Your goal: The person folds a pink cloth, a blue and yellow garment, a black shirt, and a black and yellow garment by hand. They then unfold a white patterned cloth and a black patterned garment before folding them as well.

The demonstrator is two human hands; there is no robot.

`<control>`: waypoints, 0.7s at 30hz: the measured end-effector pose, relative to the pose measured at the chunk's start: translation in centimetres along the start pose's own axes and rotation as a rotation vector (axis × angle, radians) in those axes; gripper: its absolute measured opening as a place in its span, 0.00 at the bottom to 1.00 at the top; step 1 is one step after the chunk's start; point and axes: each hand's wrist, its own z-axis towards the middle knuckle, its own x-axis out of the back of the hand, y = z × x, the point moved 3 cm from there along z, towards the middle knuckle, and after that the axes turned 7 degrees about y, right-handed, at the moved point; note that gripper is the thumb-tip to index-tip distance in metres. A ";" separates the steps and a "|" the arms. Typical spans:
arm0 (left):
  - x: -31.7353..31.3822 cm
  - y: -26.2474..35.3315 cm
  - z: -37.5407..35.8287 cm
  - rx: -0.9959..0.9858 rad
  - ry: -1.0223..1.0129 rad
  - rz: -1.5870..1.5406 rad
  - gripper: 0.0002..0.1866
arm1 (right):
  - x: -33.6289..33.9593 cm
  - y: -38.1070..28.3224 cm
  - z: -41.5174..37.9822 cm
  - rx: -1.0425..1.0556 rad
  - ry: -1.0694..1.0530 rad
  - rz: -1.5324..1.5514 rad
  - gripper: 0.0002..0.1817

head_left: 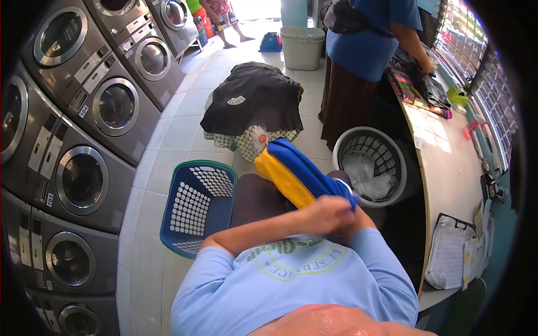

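A blue and yellow cloth (297, 173), bunched lengthwise, stretches over my lap. My left hand (332, 215), blurred, has its fingers curled at the near end of this cloth. Close beside it, my right hand (358, 217) is mostly hidden behind the left hand and the cloth, so its fingers cannot be made out. Past my knees, a large pile with a black cloth (252, 98) on top shows checked fabric with a daisy print (259, 137) at its near edge.
A blue basket (235, 193) stands left of my legs. On the right, a grey basket (401, 168) holds clear plastic. Another person (364, 56) stands at the counter (448, 185), which bears clothes and a clipboard (448, 252). Stacked machines (115, 106) line the left.
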 end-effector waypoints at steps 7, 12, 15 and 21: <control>5.6 -1.4 -0.7 -0.086 0.367 0.537 0.19 | -1.7 -1.4 2.9 0.152 -0.100 -0.009 0.08; 10.9 -1.8 0.0 -0.042 0.781 0.962 0.17 | -3.3 -2.9 5.6 0.241 -0.130 -0.020 0.08; 9.0 -2.2 -0.4 0.190 0.499 0.432 0.10 | -3.7 -3.6 6.4 0.271 -0.144 -0.035 0.09; -0.3 -1.5 -4.2 0.162 -0.444 -0.109 0.07 | -2.2 -5.4 3.0 0.316 -0.137 -0.046 0.09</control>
